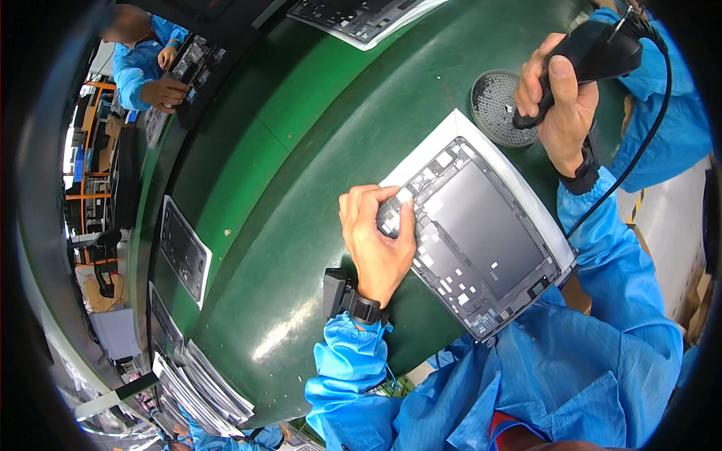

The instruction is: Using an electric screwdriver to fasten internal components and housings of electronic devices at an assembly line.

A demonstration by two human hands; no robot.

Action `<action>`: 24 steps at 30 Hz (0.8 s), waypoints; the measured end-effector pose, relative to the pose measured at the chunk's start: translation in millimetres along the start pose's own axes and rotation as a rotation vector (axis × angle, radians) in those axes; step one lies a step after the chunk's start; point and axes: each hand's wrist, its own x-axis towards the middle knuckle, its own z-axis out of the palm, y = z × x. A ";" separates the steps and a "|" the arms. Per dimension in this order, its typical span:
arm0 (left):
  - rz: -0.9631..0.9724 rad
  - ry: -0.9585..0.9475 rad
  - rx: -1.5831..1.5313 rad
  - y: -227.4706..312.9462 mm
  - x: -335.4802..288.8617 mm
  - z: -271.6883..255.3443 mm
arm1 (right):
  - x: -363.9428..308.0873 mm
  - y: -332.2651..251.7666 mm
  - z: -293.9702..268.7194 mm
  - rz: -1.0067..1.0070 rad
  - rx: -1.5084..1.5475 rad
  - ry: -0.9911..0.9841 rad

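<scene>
In front of me a grey laptop casing [481,218] lies slantwise on a white sheet [451,135], with many small pale pads on its inside. The thumb and index finger of my left hand [380,237] close together at the casing's far-left corner, over a small white patch. Whatever is pinched there is too small to make out. My right hand [565,113], raised over the table on the right, wraps round the handle of a black pistol-shaped device [598,49] with a cable. A round dark dish [492,94] with a pitted surface is just left of that hand.
The green table [323,188] curves away to the left. Another casing [184,248] lies on the left, and one [361,19] at the top. Stacked pale sheets [207,387] sit lower left. The black cable [654,128] passes my right forearm. A co-worker [143,60] handles parts upper left.
</scene>
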 end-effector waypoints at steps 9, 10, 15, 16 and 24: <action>-0.003 0.002 -0.011 1.9 -0.7 -1.9 | 1.0 -4.2 8.9 0.003 0.045 0.076; -0.003 0.004 -0.011 1.6 -1.6 -1.9 | 1.8 -5.3 9.8 0.003 0.030 0.080; 0.036 0.031 -0.004 -4.8 -3.1 -0.7 | 7.2 -25.3 36.5 0.030 0.085 0.024; 0.028 0.036 -0.009 -5.7 -4.6 -1.4 | 7.3 -29.9 58.0 0.038 0.173 -0.024; -0.037 0.116 0.079 -2.7 -8.1 -0.9 | -23.2 -20.5 156.3 0.268 0.395 -0.244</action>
